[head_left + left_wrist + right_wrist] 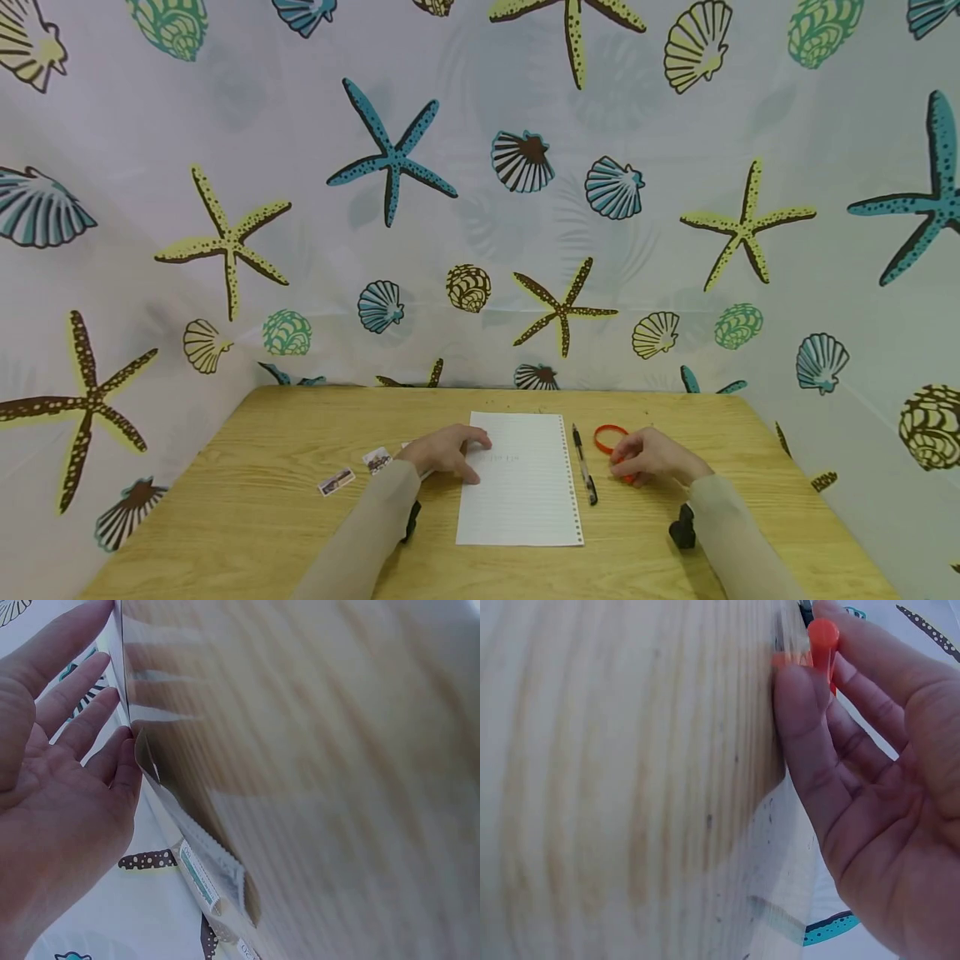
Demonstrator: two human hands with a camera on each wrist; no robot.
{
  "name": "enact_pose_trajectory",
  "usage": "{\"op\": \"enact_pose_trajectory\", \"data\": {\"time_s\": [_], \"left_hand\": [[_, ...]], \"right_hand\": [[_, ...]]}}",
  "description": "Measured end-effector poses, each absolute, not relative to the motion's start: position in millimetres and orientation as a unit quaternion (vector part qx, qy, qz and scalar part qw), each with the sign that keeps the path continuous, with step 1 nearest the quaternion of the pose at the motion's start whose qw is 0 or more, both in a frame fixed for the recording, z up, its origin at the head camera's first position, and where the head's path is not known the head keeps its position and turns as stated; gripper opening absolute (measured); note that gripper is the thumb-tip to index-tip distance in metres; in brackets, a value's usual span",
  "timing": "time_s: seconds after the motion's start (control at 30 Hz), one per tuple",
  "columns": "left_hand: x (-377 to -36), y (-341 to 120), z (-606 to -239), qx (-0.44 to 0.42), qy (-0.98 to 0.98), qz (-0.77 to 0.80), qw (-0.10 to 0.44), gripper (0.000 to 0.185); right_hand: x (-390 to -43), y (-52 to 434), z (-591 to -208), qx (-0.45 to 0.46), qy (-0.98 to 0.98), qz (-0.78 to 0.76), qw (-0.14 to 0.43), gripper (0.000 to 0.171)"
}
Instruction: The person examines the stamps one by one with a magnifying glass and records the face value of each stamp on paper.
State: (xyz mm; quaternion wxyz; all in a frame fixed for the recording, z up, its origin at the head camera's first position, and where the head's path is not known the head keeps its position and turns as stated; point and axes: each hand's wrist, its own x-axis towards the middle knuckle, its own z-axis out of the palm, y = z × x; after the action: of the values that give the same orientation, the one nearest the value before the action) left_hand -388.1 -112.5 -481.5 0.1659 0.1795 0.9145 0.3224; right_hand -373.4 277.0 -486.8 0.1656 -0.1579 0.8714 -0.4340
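Note:
My left hand (pixel 444 452) reaches over the left edge of a lined, hole-punched sheet of paper (pixel 521 508), fingers spread and extended, the fingertips at the paper. A stamp with a perforated edge (pixel 217 855) lies just below the little finger in the left wrist view. Left of this hand lie two more stamps, one (pixel 377 460) nearer and one (pixel 336 482) farther out. My right hand (pixel 651 457) pinches the handle of a red magnifying glass (pixel 611 428) between thumb and fingers. Its round orange handle end (pixel 823 634) shows above the thumb; the fingers partly hide the handle.
A black-and-clear pen (pixel 583 465) lies between the paper and the magnifying glass. Faint writing shows on the paper's upper part. The wooden table (pixel 247 467) ends at a white curtain (pixel 465 350) printed with shells and starfish, which also hangs at both sides.

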Motion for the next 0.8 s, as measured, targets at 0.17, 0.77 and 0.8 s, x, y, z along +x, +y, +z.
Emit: {"op": "enact_pose_trajectory", "data": {"time_s": [0.17,0.77,0.8], "left_hand": [[-389,-113,-482,0.179,0.915,0.32,0.167,0.053],[-390,-112,-485,0.174,0.912,0.332,0.168,0.053],[-390,-112,-485,0.174,0.911,0.334,0.168,0.053]], "right_hand": [[-377,279,-490,-0.167,0.863,-0.442,0.177,0.021],[-381,284,-500,-0.185,0.863,-0.44,0.167,0.02],[-381,285,-500,-0.186,0.861,-0.442,0.167,0.02]]}}
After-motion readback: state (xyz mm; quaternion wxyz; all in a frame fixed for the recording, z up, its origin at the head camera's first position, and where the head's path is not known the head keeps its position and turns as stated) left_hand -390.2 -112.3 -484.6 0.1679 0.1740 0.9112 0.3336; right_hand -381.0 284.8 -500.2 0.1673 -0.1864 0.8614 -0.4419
